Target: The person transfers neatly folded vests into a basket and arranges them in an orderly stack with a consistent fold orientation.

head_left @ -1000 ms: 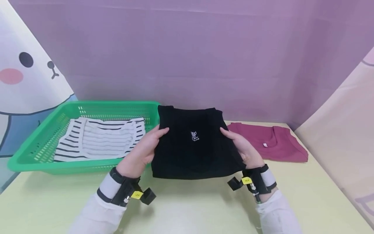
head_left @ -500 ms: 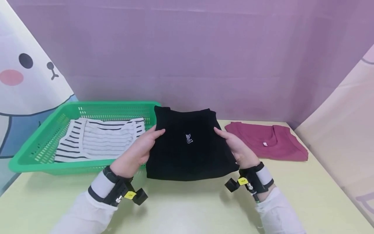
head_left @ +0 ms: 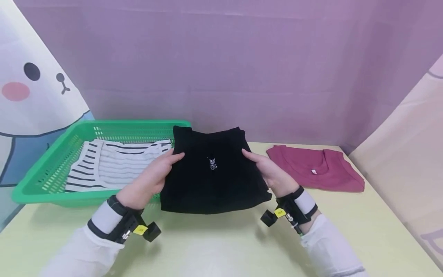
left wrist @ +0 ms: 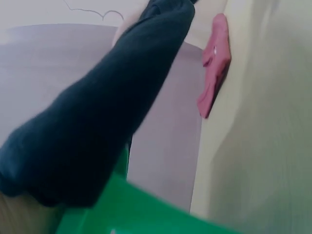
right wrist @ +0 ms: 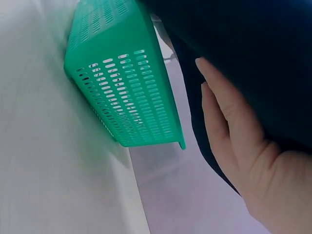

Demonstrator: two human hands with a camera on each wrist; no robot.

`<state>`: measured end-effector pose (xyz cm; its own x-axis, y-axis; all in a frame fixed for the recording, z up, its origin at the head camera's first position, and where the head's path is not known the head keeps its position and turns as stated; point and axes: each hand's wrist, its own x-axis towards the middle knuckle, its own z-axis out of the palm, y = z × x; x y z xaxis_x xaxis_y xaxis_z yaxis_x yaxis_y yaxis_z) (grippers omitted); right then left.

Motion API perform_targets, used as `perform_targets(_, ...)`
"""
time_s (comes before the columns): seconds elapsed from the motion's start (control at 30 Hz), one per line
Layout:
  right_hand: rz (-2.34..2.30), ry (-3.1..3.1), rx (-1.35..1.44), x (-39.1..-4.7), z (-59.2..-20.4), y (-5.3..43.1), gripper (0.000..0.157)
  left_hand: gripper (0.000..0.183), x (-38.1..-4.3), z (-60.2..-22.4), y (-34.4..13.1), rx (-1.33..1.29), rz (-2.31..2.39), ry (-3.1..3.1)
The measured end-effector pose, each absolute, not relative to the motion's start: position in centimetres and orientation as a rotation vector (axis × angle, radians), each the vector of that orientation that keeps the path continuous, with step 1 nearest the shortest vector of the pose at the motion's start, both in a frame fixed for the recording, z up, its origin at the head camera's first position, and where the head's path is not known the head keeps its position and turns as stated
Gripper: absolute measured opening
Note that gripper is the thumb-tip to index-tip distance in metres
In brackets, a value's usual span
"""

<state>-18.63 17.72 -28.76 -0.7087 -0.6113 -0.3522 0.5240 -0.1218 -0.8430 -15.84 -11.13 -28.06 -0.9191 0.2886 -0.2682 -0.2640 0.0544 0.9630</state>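
Note:
A folded black shirt (head_left: 211, 184) with a small white cat print hangs above the table between both hands. My left hand (head_left: 152, 177) grips its left edge, thumb on top and the other fingers hidden beneath. On the right edge my right hand (head_left: 271, 173) pinches it the same way; in the right wrist view its fingers (right wrist: 229, 112) lie along the underside of the cloth. The shirt's left side overlaps the right end of a green basket (head_left: 86, 198), in which a folded black-and-white striped top (head_left: 121, 169) lies.
A folded maroon shirt (head_left: 316, 177) lies at the back right of the pale yellow table (head_left: 214, 250). Purple cloth (head_left: 221, 69) hangs behind the table, and a printed cloth (head_left: 38, 84) with a cartoon face stands at the left.
Both hands have carried the black shirt leftward, toward the basket. More of the maroon shirt now shows. The basket and the striped top have stayed in place.

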Motion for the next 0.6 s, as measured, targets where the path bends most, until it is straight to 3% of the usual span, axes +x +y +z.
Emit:
perform_targets(0.37,-1.944,1.315,-0.166,-19.5,-28.1,15.1,0.034,0.069,-16.5,-27.6,-14.4,0.090,1.903,1.916)
perform_targets(0.6,-1.928,1.399,-0.243,-20.0,-28.2,13.6,0.019,0.068,-17.1,-27.0,-16.2,0.120,1.887,1.889)
